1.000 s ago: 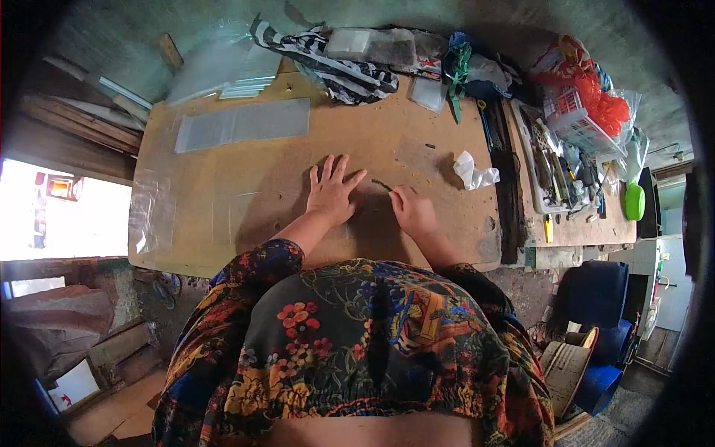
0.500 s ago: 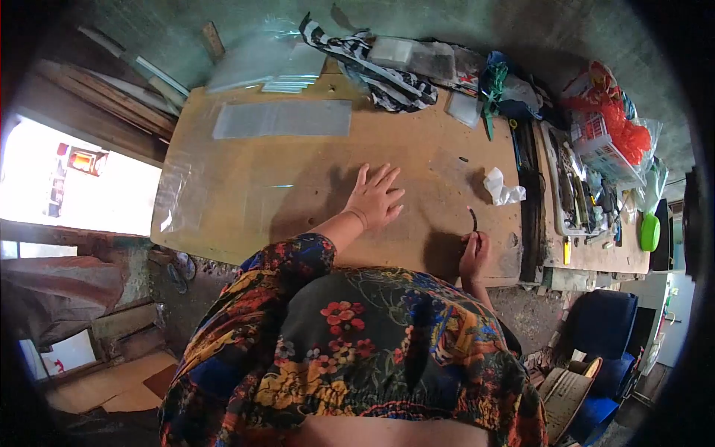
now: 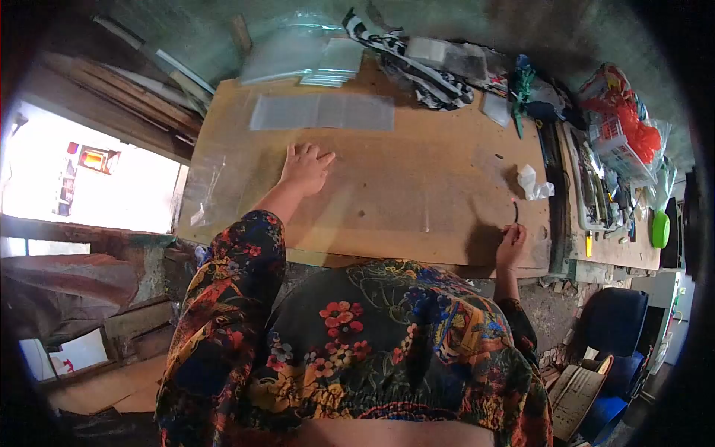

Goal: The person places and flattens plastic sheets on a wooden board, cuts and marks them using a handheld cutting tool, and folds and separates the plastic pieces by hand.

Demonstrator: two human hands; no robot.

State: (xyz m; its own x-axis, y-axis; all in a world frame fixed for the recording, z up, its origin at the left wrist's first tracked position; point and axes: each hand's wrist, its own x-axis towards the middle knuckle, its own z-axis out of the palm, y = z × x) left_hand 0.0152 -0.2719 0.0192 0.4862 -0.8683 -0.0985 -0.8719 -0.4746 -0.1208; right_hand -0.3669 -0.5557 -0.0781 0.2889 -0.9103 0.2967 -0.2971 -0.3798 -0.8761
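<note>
My left hand (image 3: 304, 170) lies palm down with its fingers spread on the tan wooden tabletop (image 3: 357, 249). Thin clear plastic film seems to lie on the board to the right of it, though its edges are hard to make out. Near the front right edge, my right hand (image 3: 511, 244) is closed around a thin dark curved stick (image 3: 517, 211), whose upper end has a small pinkish tip. Just above the stick sits a crumpled white tissue (image 3: 533, 184). A row of translucent plastic sheets (image 3: 320, 112) lies beyond my left hand.
Stacked clear plastic sheets (image 3: 335, 61) stand at the back, beside a black-and-white striped cloth (image 3: 439, 89). To the right are a tool tray (image 3: 592, 179), a white basket (image 3: 617, 153) with a red bag, and a green bottle (image 3: 661, 229). A blue chair (image 3: 612, 320) stands lower right.
My left hand has slid left across the board, fingers still spread. My right hand keeps hold of the dark stick near the front right edge. The view has shifted somewhat.
</note>
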